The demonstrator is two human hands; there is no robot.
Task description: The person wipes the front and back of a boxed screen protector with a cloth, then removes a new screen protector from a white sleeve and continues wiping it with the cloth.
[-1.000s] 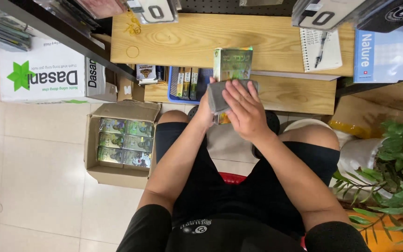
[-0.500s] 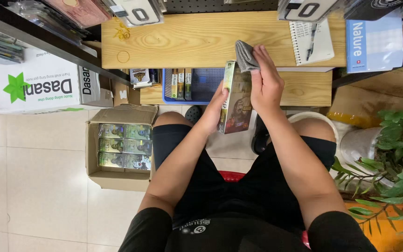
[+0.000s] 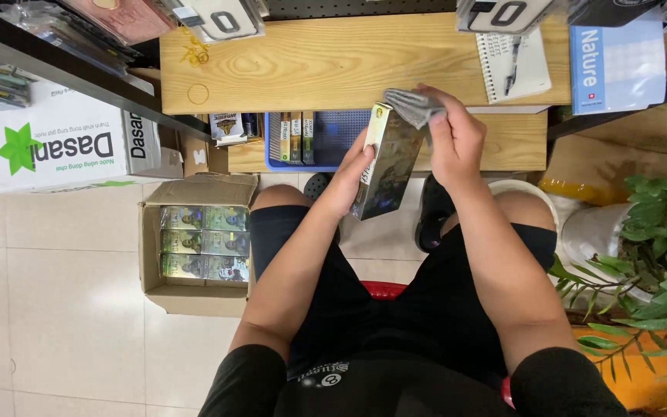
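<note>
Head camera view, looking straight down at a seated person's lap and two bare forearms reaching forward over the knees. The left hand (image 3: pixel 349 179) is raised in front of the body, fingers curled around the lower edge of a tall, narrow printed box (image 3: pixel 386 162), gripping it so that it stands on end and tilts slightly to the left. The right hand (image 3: pixel 457 139) is higher and just beside the box's top, fingers bunched and clenched on a crumpled grey cloth (image 3: pixel 414 106) that touches the box's upper corner. The box is held in the air above the knees, in front of a low wooden shelf (image 3: pixel 333 62).

Below the shelf sits a blue tray (image 3: pixel 337 131) with a few similar boxes standing in it. On the floor to the left is an open cardboard carton (image 3: pixel 156 255) packed with more printed boxes. A spiral notebook (image 3: pixel 515 66) with a pen lies on the shelf at right, and a leafy green plant (image 3: pixel 650 255) fills the right edge.

The left palm is hidden behind the box, and the box's artwork is too blurred to make out. The feet are mostly hidden by the arms.
</note>
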